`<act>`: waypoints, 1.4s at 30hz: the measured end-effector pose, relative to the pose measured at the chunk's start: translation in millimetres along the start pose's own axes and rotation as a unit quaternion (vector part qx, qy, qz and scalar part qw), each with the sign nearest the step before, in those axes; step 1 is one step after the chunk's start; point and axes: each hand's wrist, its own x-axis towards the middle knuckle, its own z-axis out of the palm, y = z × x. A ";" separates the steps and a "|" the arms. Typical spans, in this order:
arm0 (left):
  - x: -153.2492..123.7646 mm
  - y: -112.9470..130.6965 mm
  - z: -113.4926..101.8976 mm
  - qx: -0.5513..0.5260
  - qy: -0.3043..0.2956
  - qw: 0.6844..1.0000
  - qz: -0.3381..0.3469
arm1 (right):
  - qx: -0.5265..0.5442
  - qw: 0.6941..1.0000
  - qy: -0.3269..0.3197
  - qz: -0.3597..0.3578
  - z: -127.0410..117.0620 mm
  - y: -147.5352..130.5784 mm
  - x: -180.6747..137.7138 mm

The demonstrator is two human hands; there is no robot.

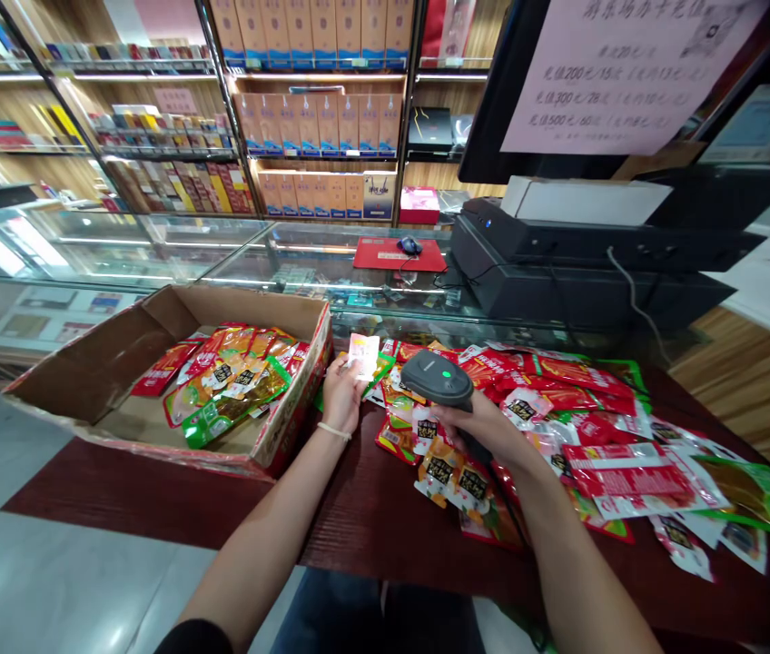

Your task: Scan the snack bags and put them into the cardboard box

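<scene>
My left hand (342, 393) is closed on a small snack packet (364, 355), held up with its pale side lit in front of the scanner. My right hand (487, 427) grips a dark handheld barcode scanner (437, 376) whose green light is on, its head pointing left at the packet. Both hands hover over a dark red table (371, 518). Many red, orange and green snack packets (582, 427) lie spread on the table under and to the right of my right hand.
An open cardboard box (113, 363) at the left holds several more snack packets (228, 381). Behind are a glass counter (330, 263) with a red mouse pad (399, 254) and mouse, a black till with a monitor (562, 263), and shelves of boxed goods (317, 118).
</scene>
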 end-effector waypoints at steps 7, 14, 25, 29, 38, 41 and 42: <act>-14.4 7.7 11.8 0.037 -0.033 0.997 0.056 | 0.051 0.998 0.021 -0.036 2.8 -9.1 -2.8; -86.8 96.1 46.2 0.076 -0.137 0.969 0.192 | 0.096 0.989 0.068 -0.088 6.8 -5.3 -0.7; -24.9 231.2 -48.1 0.380 -0.072 0.888 0.250 | 0.125 0.988 0.017 -0.088 32.2 -10.4 6.1; 0.1 224.6 -80.1 0.461 -0.060 0.865 0.189 | 0.113 0.990 0.003 -0.088 37.0 -7.0 11.1; -27.1 219.7 -54.4 0.505 -0.076 0.812 0.282 | 0.106 0.991 0.020 -0.076 38.6 -10.7 9.5; -58.6 209.2 -24.1 0.476 -0.139 0.825 0.271 | 0.112 0.990 0.029 -0.079 33.4 -5.5 11.5; -69.0 202.5 -13.5 0.454 -0.171 0.839 0.245 | 0.112 0.990 0.033 -0.078 30.9 -3.1 12.2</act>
